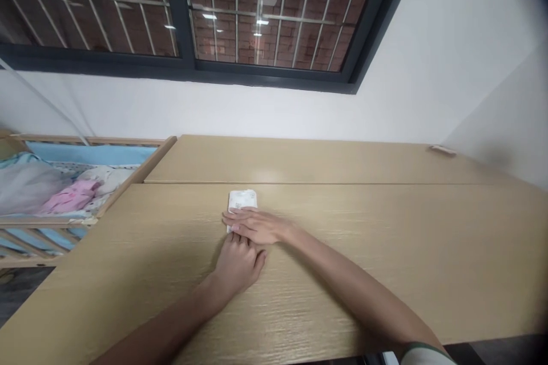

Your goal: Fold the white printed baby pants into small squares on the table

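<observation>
A small white folded packet (242, 201) with grey print lies on the wooden table (385, 251), near its middle seam. My right hand (256, 225) lies flat across the near end of the packet, fingers stretched out and pointing left. My left hand (238, 262) rests just below it, fingertips tucked under the right hand at the packet's near edge; those fingers are hidden. Most of the packet's near half is covered by my hands.
A wooden baby cot (81, 182) with blue, grey and pink bedding stands at the table's left end. A second table top (299, 159) lies behind, against a white wall under a barred window. A small flat object (443, 150) sits at its far right.
</observation>
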{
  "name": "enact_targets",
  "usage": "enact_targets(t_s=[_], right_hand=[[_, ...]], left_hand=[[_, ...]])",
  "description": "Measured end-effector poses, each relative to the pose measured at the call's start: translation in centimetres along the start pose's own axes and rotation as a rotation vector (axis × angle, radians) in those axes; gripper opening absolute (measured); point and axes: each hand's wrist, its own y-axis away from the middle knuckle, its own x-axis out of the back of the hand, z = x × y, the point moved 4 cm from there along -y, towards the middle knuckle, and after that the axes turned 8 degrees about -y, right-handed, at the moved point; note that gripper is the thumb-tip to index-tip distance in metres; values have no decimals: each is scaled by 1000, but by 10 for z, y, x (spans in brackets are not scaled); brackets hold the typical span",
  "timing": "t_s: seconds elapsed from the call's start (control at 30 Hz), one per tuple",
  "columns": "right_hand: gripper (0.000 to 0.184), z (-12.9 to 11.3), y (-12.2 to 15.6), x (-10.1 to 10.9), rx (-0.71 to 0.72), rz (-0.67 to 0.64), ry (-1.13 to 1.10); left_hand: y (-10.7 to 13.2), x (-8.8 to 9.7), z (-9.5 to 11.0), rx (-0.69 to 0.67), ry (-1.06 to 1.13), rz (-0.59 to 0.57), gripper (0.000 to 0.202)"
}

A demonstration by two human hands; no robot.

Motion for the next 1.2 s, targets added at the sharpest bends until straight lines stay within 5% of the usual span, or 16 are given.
enact_targets(t_s=[0.3, 0.5, 0.73, 0.87, 0.97, 1.1, 1.2], right_hand=[[57, 65, -13, 40, -80, 199, 132], [55, 79, -16, 38, -85, 294, 217], [48, 63, -1, 37, -209, 617, 306], [29, 60, -4, 35, -379, 667, 130], [23, 44, 0, 29, -486, 647, 47], [15, -7, 7, 10, -433, 517, 26], [17, -55, 2, -21, -285, 298, -127]], left_hand=[[-2, -9, -1, 57, -40, -31, 60], [-11, -5, -26, 131, 124, -32, 40], [-20, -16, -90, 463, -7, -107, 43], [-26, -23, -94, 380, 74, -166, 34], [-23, -11, -91, 311, 132, -173, 30], [18, 28, -94, 238, 218, -158, 32], [88, 54, -105, 292, 381, -149, 41]])
